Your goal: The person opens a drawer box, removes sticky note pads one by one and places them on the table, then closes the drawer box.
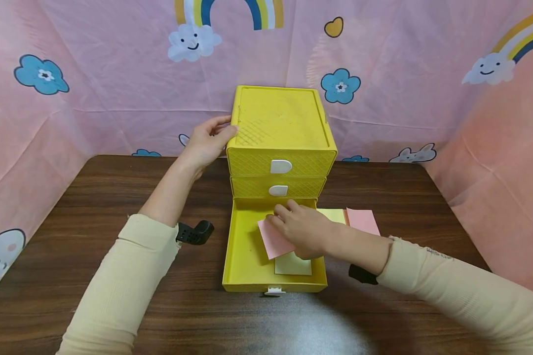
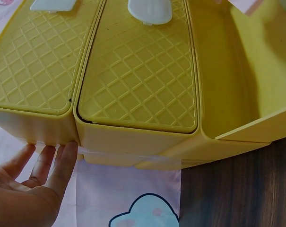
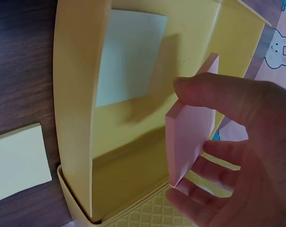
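A yellow drawer unit (image 1: 277, 116) stands on the table with its bottom drawer (image 1: 244, 246) pulled out. My left hand (image 1: 209, 140) rests against the unit's left side, thumb at the top edge; in the left wrist view its fingers (image 2: 62, 170) touch the side wall. Over the drawer, my right hand (image 1: 308, 229) pinches a pad of pink sticky notes (image 1: 275, 240) between thumb and fingers. The right wrist view shows this pink pad (image 3: 192, 135) held tilted on edge. A pale green sticky note pad (image 1: 293, 265) lies flat on the drawer floor, near the front right.
Right of the drawer, a pale yellow sticky note pad (image 1: 333, 215) and another pink pad (image 1: 361, 220) lie on the dark wooden table (image 1: 182, 305). Two upper drawers with white handles (image 1: 281, 166) are closed. A pink patterned cloth (image 1: 129, 98) hangs behind.
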The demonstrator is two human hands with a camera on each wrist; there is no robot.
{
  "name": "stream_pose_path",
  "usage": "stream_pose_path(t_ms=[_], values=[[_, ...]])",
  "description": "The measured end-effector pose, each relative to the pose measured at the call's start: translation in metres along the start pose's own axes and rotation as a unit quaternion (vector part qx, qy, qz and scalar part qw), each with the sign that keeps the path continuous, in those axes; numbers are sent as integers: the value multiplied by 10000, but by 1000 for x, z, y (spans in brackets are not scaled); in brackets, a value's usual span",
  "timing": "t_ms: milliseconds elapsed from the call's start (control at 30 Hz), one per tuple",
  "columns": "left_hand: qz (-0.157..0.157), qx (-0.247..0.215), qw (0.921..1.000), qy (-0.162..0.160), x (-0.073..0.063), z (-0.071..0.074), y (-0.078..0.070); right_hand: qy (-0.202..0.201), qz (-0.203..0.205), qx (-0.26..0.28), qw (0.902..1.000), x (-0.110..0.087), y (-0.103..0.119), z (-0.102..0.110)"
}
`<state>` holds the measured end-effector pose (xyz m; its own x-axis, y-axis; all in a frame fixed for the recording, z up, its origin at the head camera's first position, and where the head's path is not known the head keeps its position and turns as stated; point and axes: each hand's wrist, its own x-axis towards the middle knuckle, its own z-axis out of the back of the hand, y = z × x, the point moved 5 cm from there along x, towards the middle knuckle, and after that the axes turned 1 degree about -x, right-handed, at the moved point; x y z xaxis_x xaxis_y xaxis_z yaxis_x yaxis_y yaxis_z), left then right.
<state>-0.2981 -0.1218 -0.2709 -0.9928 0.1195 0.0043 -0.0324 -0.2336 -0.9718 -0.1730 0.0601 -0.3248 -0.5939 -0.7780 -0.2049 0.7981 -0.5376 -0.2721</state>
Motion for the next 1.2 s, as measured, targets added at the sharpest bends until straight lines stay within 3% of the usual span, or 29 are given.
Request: stream_pose_path(t_ms=[300,633,833,1200], values=[[39,-14,10000,12,0,0,0,-151,1,223,9996,-11,-9,5],[72,-49,10000,33,1,-1,1,-364,32,13,9993,-20,-21,8],[37,-9,10000,20,0,-1,0,-352,-78,311,9989,-25,-29,10],[73,-24,10000,0,0,-1,1,-665,-89,617,9958,-39,-44,-6]])
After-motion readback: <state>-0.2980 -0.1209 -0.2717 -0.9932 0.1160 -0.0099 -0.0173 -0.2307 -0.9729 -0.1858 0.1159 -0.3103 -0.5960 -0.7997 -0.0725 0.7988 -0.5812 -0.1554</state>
